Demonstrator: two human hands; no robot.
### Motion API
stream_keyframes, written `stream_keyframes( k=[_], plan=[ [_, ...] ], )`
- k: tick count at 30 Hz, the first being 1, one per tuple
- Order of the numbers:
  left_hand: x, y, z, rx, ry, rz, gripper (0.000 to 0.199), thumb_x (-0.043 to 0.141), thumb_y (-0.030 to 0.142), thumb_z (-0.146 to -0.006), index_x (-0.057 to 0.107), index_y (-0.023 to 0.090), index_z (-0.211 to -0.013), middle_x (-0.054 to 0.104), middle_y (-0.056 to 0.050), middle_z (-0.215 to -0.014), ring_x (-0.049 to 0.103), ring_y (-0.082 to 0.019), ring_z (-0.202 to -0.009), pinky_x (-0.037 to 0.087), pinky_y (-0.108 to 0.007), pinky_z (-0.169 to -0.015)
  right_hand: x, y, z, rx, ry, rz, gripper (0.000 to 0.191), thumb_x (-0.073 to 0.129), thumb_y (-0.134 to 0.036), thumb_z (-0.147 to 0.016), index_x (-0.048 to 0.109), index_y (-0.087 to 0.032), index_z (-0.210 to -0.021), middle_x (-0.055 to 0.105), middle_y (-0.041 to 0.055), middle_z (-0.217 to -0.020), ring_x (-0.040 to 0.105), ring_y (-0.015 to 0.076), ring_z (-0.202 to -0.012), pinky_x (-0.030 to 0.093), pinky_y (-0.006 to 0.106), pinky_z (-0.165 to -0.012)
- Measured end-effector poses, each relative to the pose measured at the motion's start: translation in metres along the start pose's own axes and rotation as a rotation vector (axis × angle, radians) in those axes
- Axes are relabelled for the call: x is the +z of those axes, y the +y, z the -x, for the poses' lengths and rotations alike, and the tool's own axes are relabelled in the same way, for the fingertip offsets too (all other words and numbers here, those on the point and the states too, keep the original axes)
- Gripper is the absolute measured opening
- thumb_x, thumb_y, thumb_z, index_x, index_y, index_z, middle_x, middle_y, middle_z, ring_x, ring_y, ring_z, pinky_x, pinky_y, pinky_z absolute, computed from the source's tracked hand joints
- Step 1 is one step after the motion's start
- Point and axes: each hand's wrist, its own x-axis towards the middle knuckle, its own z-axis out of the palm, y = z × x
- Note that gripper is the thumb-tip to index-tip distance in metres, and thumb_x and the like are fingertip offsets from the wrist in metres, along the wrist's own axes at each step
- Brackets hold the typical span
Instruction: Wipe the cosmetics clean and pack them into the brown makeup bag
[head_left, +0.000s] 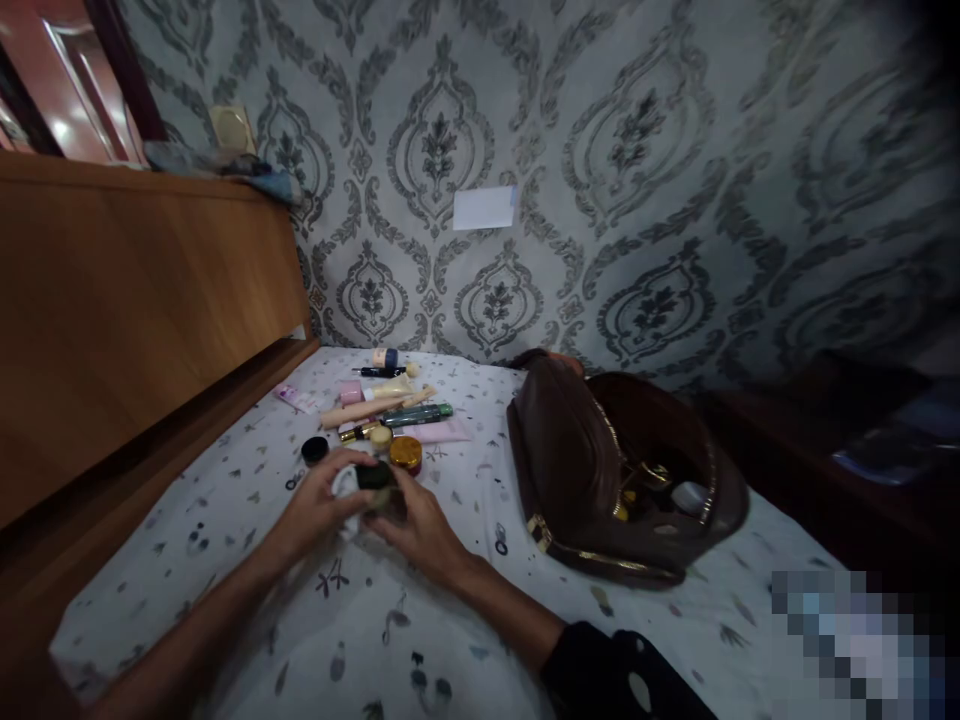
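Note:
Both hands meet low over the bed, around a small jar with a dark lid (373, 475). My left hand (319, 505) curls its fingers at the jar's left side, with a white, cloth-like piece (345, 488) between hand and jar. From the other side my right hand (424, 525) closes on the jar's lower part, which is blurred. Just beyond the fingers sit a jar with a gold lid (406, 454) and a small cream-coloured round item (381, 438). A black-lidded jar (314, 450) stands beyond my left hand.
Farther back lie a green tube (416, 415), a pink tube (439, 432), a gold-and-dark tube (360, 432) and a navy-lidded jar (385, 357). An unzipped brown handbag (562, 450) stands to the right. A wooden headboard (150, 290) borders the bed's left side.

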Motion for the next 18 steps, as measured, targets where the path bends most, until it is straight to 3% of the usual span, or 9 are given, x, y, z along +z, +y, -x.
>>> stream_keyframes(
  k=[2, 4, 7, 11, 14, 18],
  plan=[
    [0.021, 0.009, 0.004, -0.014, -0.050, 0.069, 0.026, 0.064, 0.033, -0.083, 0.064, 0.024, -0.108, 0.066, -0.005, -0.110, 0.059, -0.026, -0.109, 0.046, -0.039, -0.098, -0.005, -0.003, 0.007, 0.068, 0.023, -0.033, 0.055, 0.066, -0.016, -0.074, 0.052, -0.019, -0.127, 0.068, 0.0053, -0.109, 0.065, 0.0221, -0.096, 0.053, 0.035, -0.084],
    [0.030, 0.015, 0.005, -0.043, -0.094, 0.074, 0.025, 0.062, 0.036, -0.086, 0.063, 0.023, -0.107, 0.066, -0.005, -0.108, 0.060, -0.026, -0.108, 0.047, -0.038, -0.095, -0.016, -0.002, 0.018, 0.089, 0.054, -0.004, 0.057, 0.067, -0.015, -0.071, 0.052, -0.019, -0.126, 0.067, 0.0054, -0.112, 0.064, 0.0223, -0.100, 0.051, 0.036, -0.088],
    [0.026, 0.024, -0.001, -0.099, -0.051, 0.009, 0.028, 0.054, 0.042, -0.091, 0.058, 0.020, -0.108, 0.064, -0.005, -0.108, 0.059, -0.024, -0.104, 0.048, -0.035, -0.092, -0.033, 0.003, 0.034, 0.071, 0.047, 0.138, 0.056, 0.070, -0.015, -0.069, 0.055, -0.019, -0.124, 0.064, 0.0077, -0.120, 0.059, 0.0249, -0.111, 0.046, 0.040, -0.097],
    [0.028, 0.042, -0.006, -0.070, -0.016, -0.060, 0.031, 0.047, 0.041, -0.096, 0.049, 0.020, -0.120, 0.059, -0.007, -0.114, 0.058, -0.021, -0.103, 0.048, -0.034, -0.092, -0.042, 0.010, 0.044, 0.067, 0.007, 0.263, 0.055, 0.072, -0.017, -0.070, 0.057, -0.020, -0.123, 0.064, 0.0089, -0.117, 0.057, 0.0260, -0.110, 0.047, 0.041, -0.094],
    [0.047, 0.051, -0.003, 0.105, -0.086, -0.143, 0.031, 0.047, 0.034, -0.097, 0.044, 0.020, -0.124, 0.056, -0.011, -0.120, 0.056, -0.023, -0.112, 0.048, -0.038, -0.096, -0.040, 0.012, 0.041, 0.040, 0.017, 0.296, 0.048, 0.073, -0.023, -0.071, 0.061, -0.019, -0.116, 0.065, 0.0090, -0.111, 0.058, 0.0267, -0.104, 0.048, 0.041, -0.090],
    [0.081, 0.043, 0.002, 0.501, -0.219, -0.396, 0.025, 0.043, 0.022, -0.099, 0.045, 0.019, -0.123, 0.057, -0.014, -0.124, 0.055, -0.026, -0.119, 0.048, -0.044, -0.098, -0.040, 0.014, 0.040, 0.011, 0.075, 0.289, 0.032, 0.066, -0.025, -0.072, 0.066, -0.017, -0.103, 0.066, 0.0091, -0.099, 0.060, 0.0280, -0.098, 0.050, 0.043, -0.090]
  ],
)
